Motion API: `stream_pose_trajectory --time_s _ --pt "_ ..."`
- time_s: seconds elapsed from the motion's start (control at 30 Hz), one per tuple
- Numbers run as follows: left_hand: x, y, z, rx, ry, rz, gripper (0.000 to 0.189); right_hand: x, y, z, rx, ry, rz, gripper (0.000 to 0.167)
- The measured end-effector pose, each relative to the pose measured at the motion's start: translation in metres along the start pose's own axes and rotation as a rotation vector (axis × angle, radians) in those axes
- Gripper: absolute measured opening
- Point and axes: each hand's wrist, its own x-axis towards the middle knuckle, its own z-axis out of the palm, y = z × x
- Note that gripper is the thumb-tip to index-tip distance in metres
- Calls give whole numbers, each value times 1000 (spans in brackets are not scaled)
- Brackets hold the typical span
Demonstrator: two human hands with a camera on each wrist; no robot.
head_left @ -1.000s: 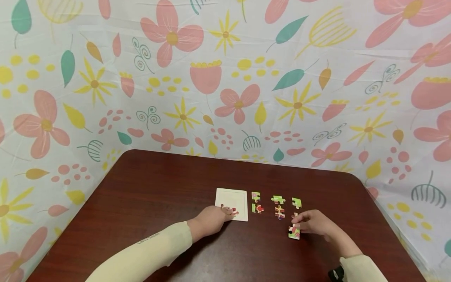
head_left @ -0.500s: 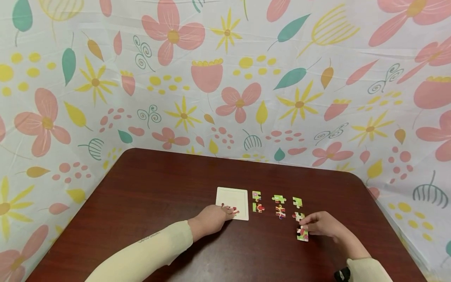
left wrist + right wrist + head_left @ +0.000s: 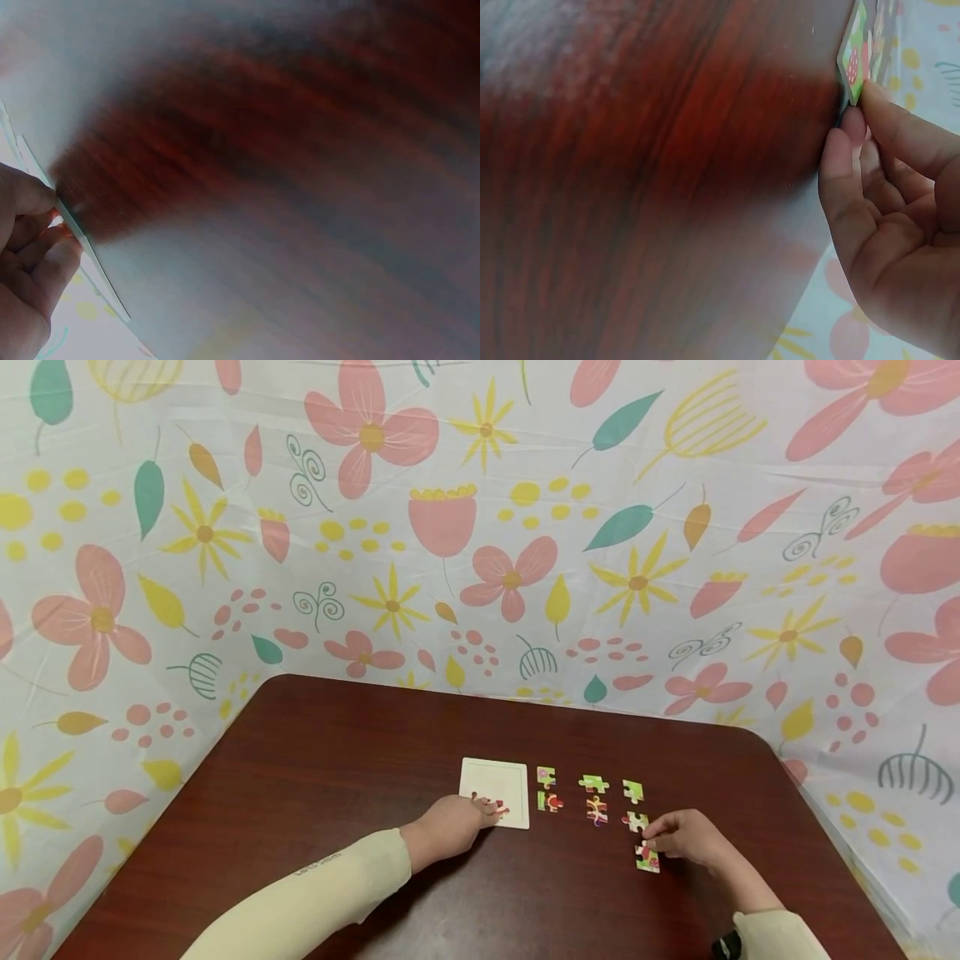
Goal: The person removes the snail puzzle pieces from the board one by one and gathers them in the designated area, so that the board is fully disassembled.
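My left hand (image 3: 453, 825) lies over the near left part of a square white puzzle tray (image 3: 498, 772), its fingers at the tray's edge in the left wrist view. A small red-and-white patch (image 3: 498, 807) shows by the fingertips inside the frame. My right hand (image 3: 686, 837) is at the near right, thumb and fingertips pinching the edge of a green puzzle piece (image 3: 648, 860) with a pink design. In the right wrist view, the thumb meets the corner of this piece (image 3: 853, 67). Another puzzle piece (image 3: 636, 821) lies just beyond it, partly overlapped by the fingers.
Several more jigsaw pieces lie right of the tray in spaced columns, among them a green piece (image 3: 593, 783), a corner piece (image 3: 633, 791) and a reddish piece (image 3: 550, 802). The dark brown table (image 3: 360, 735) ends at a floral cloth (image 3: 450, 568).
My right hand has moved slightly right with the green puzzle piece, which now lies under the right-hand column. The piece beyond it shows more. My left hand has stayed at the tray.
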Motion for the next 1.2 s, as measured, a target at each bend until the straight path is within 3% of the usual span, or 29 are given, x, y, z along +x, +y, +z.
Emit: stream_pose_trajectory --time_s 0.27,0.77,1.2 --pt "1 1 1 -2 14 -3 42 -2 -4 5 -84 67 7 11" --pt "1 0 3 -20 41 -7 38 0 0 8 -155 103 -6 9" --pt "-1 -2 3 -42 56 5 39 -2 -1 5 -105 81 -20 12"
